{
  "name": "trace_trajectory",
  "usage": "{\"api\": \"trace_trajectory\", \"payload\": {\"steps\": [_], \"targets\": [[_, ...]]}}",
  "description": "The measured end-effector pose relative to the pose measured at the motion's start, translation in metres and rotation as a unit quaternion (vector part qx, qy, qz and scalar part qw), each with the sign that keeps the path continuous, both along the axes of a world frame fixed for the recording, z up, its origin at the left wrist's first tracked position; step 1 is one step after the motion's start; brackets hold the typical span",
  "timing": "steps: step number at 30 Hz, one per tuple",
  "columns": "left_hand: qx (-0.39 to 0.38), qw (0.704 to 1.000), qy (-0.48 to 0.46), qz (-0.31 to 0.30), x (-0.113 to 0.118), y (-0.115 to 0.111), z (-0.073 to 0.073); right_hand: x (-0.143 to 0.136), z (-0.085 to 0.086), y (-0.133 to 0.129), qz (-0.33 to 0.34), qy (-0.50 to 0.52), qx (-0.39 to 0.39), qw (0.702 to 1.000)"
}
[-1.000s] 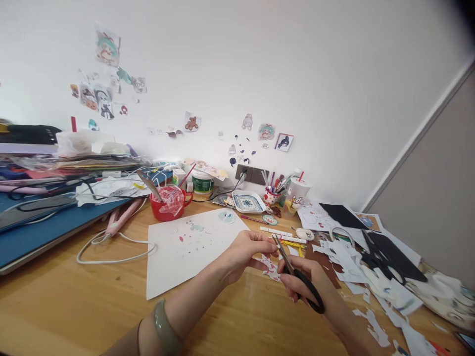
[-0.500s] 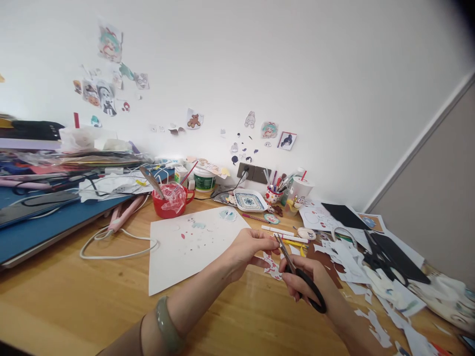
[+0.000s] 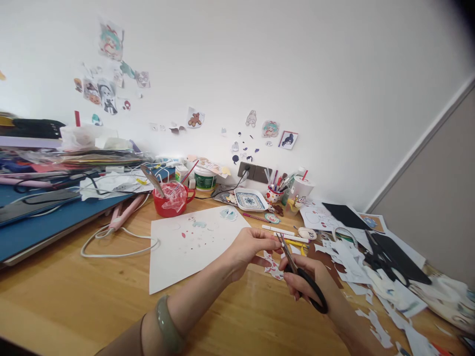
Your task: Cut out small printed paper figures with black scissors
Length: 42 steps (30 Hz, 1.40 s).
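Black-handled scissors (image 3: 313, 289) are in my right hand (image 3: 309, 277), with fingers through the handles and blades pointing up and left. My left hand (image 3: 252, 249) pinches at the blade tips; whatever small piece it holds is too small to make out. Just beneath the fingertips lies a piece of paper with red patterns (image 3: 272, 267), partly hidden by my hands. A white sheet (image 3: 174, 267) with small coloured cut-outs lies left of my left hand, partly behind my forearm.
At the back stand a red mug (image 3: 168, 205), a square patterned dish (image 3: 250, 200), a pen cup (image 3: 274, 195) and a drink cup (image 3: 300, 190). Paper scraps (image 3: 347, 257) and another pair of black scissors (image 3: 382, 257) cover the right side. A blue board (image 3: 74, 212) bears piled items at left.
Almost nothing differs. The view has shifted very slightly, and both hands stay together at the scissor tips.
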State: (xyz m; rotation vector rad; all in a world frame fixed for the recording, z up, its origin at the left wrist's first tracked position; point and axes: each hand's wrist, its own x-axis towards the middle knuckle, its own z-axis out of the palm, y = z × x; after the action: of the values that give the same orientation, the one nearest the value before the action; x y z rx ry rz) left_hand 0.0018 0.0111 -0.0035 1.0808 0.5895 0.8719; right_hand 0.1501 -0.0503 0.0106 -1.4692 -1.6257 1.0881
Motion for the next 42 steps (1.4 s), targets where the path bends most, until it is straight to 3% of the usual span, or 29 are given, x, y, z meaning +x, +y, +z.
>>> {"api": "trace_trajectory", "payload": {"steps": [12, 42], "targets": [[-0.004, 1.0, -0.021, 0.003, 0.0007, -0.0006, -0.002, 0.005, -0.0054, 0.0043, 0.025, -0.01, 0.005, 1.0], [-0.004, 1.0, -0.023, 0.0, 0.0014, -0.0004, -0.0043, 0.0008, -0.0009, 0.0041, -0.006, -0.036, 0.004, 0.999]]}}
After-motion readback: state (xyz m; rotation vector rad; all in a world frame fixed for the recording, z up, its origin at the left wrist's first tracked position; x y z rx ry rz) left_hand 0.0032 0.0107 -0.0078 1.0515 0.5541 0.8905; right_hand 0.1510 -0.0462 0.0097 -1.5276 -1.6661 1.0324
